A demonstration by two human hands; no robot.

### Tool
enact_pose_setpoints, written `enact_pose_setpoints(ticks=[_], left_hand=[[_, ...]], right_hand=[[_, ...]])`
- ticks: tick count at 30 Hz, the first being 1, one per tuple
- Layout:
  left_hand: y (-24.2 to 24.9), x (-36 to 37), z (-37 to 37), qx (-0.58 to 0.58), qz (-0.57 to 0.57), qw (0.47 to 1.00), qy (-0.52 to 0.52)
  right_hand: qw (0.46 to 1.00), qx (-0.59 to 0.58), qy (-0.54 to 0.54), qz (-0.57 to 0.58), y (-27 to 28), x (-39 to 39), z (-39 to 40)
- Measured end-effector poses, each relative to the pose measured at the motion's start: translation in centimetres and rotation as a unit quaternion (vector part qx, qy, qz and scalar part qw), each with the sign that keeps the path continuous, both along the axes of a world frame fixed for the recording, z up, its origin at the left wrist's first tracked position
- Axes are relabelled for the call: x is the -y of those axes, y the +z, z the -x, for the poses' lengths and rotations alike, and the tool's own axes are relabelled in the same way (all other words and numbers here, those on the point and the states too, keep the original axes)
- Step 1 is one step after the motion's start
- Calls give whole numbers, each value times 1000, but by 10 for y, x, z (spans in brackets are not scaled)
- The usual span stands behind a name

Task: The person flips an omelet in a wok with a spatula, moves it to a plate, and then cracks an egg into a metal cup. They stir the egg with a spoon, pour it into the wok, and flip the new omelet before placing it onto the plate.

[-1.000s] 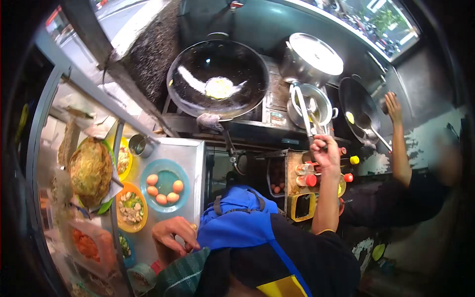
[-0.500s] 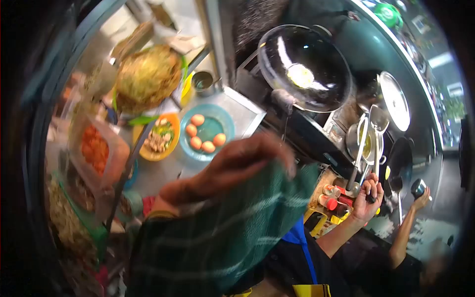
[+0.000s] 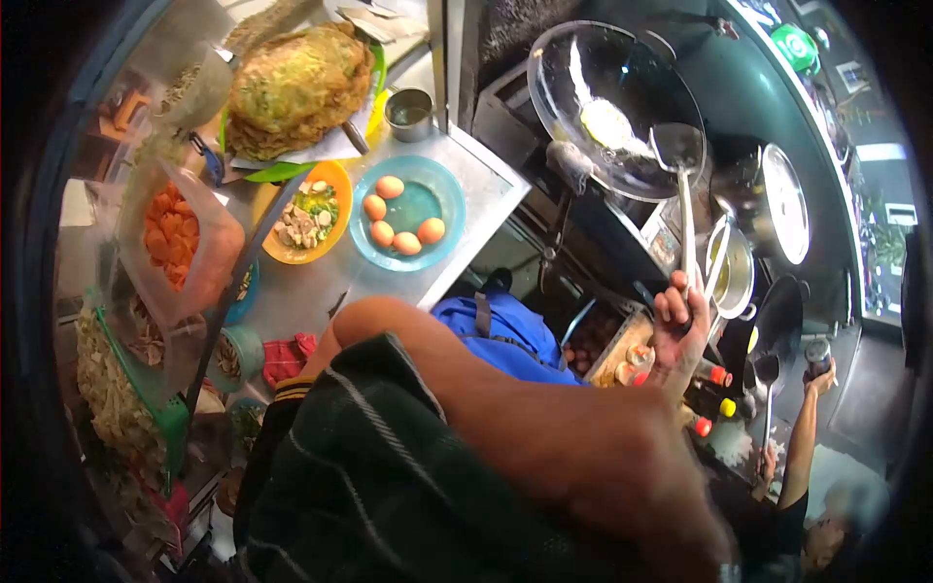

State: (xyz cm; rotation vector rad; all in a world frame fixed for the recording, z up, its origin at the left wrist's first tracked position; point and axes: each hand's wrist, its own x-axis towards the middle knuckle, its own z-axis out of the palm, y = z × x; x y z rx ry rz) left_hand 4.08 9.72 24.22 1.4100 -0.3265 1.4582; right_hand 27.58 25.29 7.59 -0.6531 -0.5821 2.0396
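My left hand [image 3: 593, 437] is bent in close to the camera, large and blurred at the fingers. A dark green plaid cloth [image 3: 379, 466] hangs beneath its palm, gathered in the fingers. Farther right, my right hand [image 3: 680, 321] is closed around the long handle of a ladle [image 3: 677, 151]. The ladle's bowl sits at the right side of a large dark wok [image 3: 569, 87] on the stove. A bright white patch shows in the middle of that wok. My right forearm is partly hidden behind my left hand.
Brown eggs lie on a blue plate [image 3: 452, 199]. Beside it are an orange bowl [image 3: 340, 185] of chopped food, a metal cup [image 3: 409, 114], heaped golden fried food [image 3: 301, 87] and a box of sliced carrots [image 3: 170, 233]. Another person's hand [image 3: 824, 379] grips a jar. Pots stand right of the wok.
My left hand has come closer to the camera, moving right and down with the cloth. My right hand has lifted the ladle from the pots at the right into the wok.
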Motion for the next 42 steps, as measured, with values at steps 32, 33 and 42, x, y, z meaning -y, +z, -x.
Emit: enact_pose_setpoints(ticks=[32, 33, 42], left_hand=[[-153, 68, 76, 94, 739, 660, 102], [-133, 58, 81, 68, 704, 704, 71], [11, 6, 84, -376, -164, 874, -261]], right_hand=[[974, 204, 10, -94, -38, 16, -1], [973, 211, 15, -96, -39, 16, -2], [963, 241, -6, -124, -46, 19, -3]])
